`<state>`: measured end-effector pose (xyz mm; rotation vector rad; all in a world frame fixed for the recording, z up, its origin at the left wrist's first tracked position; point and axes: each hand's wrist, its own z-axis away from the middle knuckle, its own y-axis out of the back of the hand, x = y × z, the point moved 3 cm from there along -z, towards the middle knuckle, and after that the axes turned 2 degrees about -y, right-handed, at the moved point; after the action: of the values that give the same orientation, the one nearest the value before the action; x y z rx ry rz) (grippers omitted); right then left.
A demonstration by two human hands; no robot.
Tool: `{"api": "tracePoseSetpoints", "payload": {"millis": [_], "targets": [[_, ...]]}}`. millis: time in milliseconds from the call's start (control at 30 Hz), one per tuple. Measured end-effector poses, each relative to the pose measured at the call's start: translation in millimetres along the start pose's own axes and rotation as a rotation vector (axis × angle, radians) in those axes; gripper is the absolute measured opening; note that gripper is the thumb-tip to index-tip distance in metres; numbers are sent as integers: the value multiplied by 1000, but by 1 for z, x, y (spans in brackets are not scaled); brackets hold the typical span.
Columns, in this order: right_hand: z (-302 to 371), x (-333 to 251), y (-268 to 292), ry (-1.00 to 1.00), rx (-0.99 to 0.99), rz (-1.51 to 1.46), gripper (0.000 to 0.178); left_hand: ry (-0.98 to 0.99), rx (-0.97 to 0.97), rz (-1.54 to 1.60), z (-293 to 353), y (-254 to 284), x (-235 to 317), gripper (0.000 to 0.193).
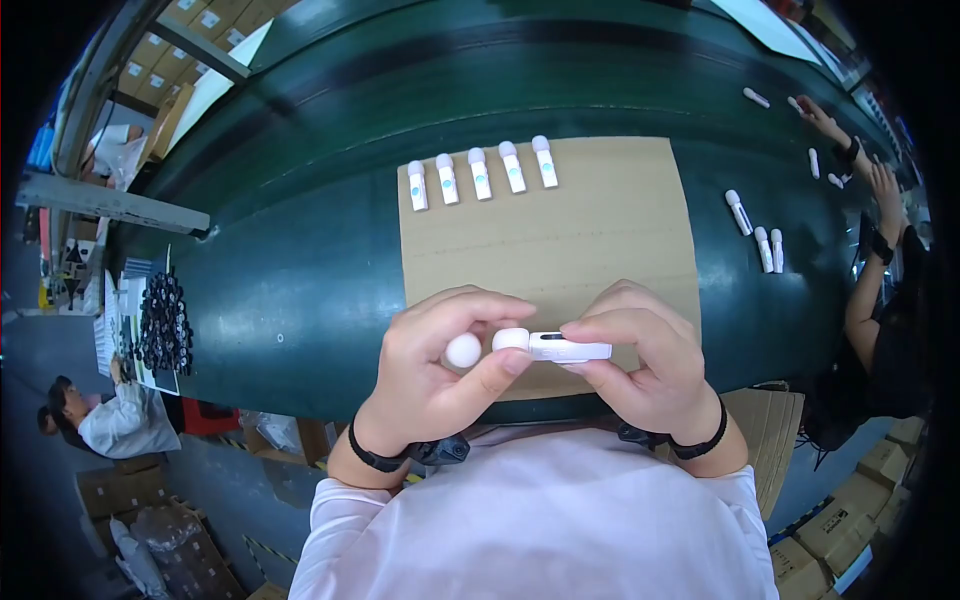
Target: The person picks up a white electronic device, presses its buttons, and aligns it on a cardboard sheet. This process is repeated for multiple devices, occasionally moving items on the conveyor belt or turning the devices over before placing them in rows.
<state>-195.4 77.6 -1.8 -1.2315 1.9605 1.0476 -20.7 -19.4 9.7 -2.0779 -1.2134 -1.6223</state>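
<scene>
Above the near edge of a brown cardboard sheet point(550, 235), my right hand point(645, 345) pinches the body of a small white wand-shaped device point(580, 350). A dark strip shows on its body, and its rounded head points left. My left hand point(440, 365) is closed, its thumb against the device's head. A separate white rounded piece point(462, 350) sits in the curled fingers of that hand. At the sheet's far left part lies a row of several similar devices point(480, 174), heads pointing away from me, some with pale blue round marks.
Green table point(270, 270); more white devices point(764, 250) lie right of the sheet. At far right are a co-worker's hands point(885, 195). A pile of black parts point(165, 325) lies at left, where another person point(125, 415) sits. A metal post point(115, 203) juts in at left.
</scene>
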Motion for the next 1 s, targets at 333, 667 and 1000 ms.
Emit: {"api": "tracePoseSetpoints", "payload": {"millis": [333,667,1000], "targets": [[-55,-47,33,305,-109,306,30,56,-248,113,-48,15,35,15],[-99,-82,62,336,-218,332,27,83,-319,236,-89,32,54,17],[-161,-66,161,-35,89,207,18,73,-191,429,-89,60,16,18]]}}
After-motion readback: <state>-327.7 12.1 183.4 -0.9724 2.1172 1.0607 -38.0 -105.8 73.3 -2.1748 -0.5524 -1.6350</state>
